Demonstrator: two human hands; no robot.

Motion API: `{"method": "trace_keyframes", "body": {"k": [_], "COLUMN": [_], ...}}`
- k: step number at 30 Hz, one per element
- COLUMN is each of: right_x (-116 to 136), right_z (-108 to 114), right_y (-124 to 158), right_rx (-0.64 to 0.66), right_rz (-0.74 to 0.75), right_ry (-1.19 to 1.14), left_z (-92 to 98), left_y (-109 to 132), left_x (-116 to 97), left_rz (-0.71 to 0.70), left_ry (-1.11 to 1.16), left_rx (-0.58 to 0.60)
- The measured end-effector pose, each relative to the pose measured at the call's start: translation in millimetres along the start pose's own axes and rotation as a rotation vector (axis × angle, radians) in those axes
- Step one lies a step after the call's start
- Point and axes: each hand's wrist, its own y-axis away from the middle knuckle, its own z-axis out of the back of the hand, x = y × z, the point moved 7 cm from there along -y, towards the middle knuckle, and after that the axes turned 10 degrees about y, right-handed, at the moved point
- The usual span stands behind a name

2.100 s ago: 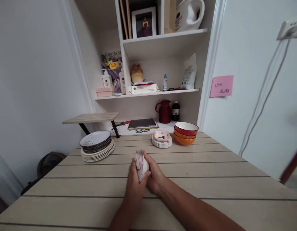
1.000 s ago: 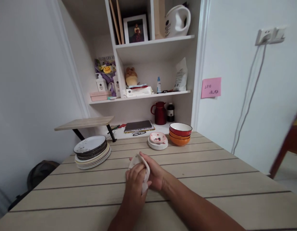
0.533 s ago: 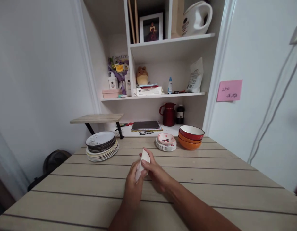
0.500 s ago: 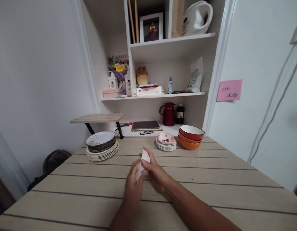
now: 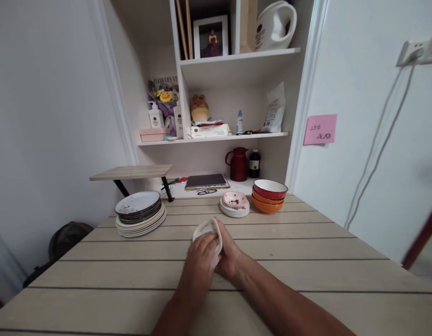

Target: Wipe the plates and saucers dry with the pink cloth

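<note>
A small whitish dish (image 5: 204, 227) with rounded corners is tilted up between my hands, above the middle of the table. My right hand (image 5: 228, 252) is closed round its right side and underside. Over the near rim, my left hand (image 5: 201, 259) is closed with its fingers bent into the hollow; its thumb is hidden. Something pale shows below the left fingers, and I cannot tell whether it is the dish's side or a cloth. Beyond my hands, a pink-rimmed square dish (image 5: 235, 199) rests on a stack of small white plates (image 5: 234, 213).
Stacked bowls (image 5: 268, 205), red over orange, stand at the back right. Dark-edged plates on pale ones form a plate stack (image 5: 141, 217) at the left, by a raised wooden stand (image 5: 132, 172). Behind are shelves (image 5: 237, 136), a red jug (image 5: 239, 164) and a laptop (image 5: 206, 180).
The dish has turned from nearly edge-on to showing its hollow. My left fingers have moved over the rim into it. The whole view has shifted slightly to the right.
</note>
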Motion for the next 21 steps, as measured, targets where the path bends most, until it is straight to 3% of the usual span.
{"method": "trace_keyframes", "body": {"k": [2, 4, 8, 10, 12, 15, 21], "right_x": [-3, -2, 13, 18, 17, 14, 4], "right_z": [2, 0, -9, -12, -13, -13, -21], "right_y": [2, 4, 5, 7, 8, 9, 10], "right_rx": [0.021, 0.032, 0.039, 0.028, 0.026, 0.004, -0.001], "right_rz": [-0.108, -0.122, 0.246, 0.412, 0.47, 0.482, 0.393], "right_ry": [0.067, 0.116, 0.173, 0.204, 0.226, 0.222, 0.044], "left_z": [1.2, 7.6, 21.9, 23.2, 24.2, 23.9, 20.2], "left_y": [0, 0, 11, 16, 16, 11, 7], "left_x": [-2, 3, 28, 36, 37, 34, 25], "left_rz": [0.012, 0.106, 0.517, 0.657, 0.657, 0.546, 0.331], "left_ry": [0.049, 0.156, 0.469, 0.564, 0.573, 0.481, 0.218], "left_rx": [-0.004, -0.077, -0.314, -0.366, -0.368, -0.322, -0.251]}}
